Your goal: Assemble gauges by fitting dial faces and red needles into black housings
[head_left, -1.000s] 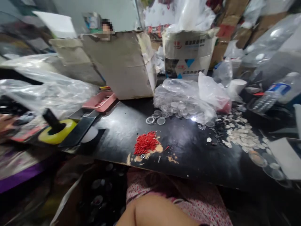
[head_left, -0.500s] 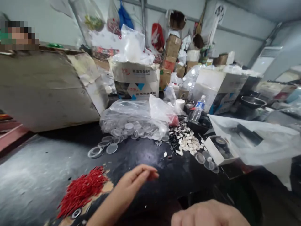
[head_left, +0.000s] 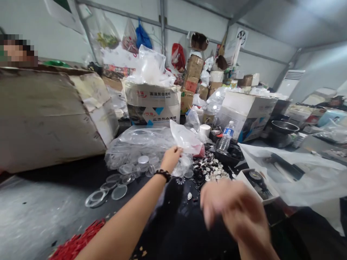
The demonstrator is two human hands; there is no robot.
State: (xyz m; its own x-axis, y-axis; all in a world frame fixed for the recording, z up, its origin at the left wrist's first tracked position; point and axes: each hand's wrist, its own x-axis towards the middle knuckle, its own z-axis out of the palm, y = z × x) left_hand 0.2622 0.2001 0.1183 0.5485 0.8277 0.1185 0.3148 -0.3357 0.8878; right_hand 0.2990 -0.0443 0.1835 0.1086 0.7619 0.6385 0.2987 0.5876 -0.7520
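My left hand (head_left: 171,158), with a dark bead bracelet at its wrist, reaches over the table. Its closed fingertips pinch the lower edge of a translucent white plastic bag (head_left: 185,137). Beneath that hand lies a big clear plastic bag (head_left: 141,139) full of round clear discs. Loose discs (head_left: 119,192) have spilled in front of it. My right hand (head_left: 230,204) hangs over the near table, smeared by motion, its fingers bent downward. Whether it holds anything I cannot tell. Just past it is a heap of small white and black parts (head_left: 215,168).
Red slim pieces (head_left: 78,242) are piled at the near left. A water bottle (head_left: 226,137) stands in a black tray (head_left: 230,157). An open white box (head_left: 257,186) holds a dark round item. Large cartons (head_left: 51,119) line the back. Another person's head (head_left: 17,50) is blurred at far left.
My left hand has moved forward from the bare tabletop to the white plastic bag. My right hand has risen further into view. The camera's view has shifted, so the red pile sits lower.
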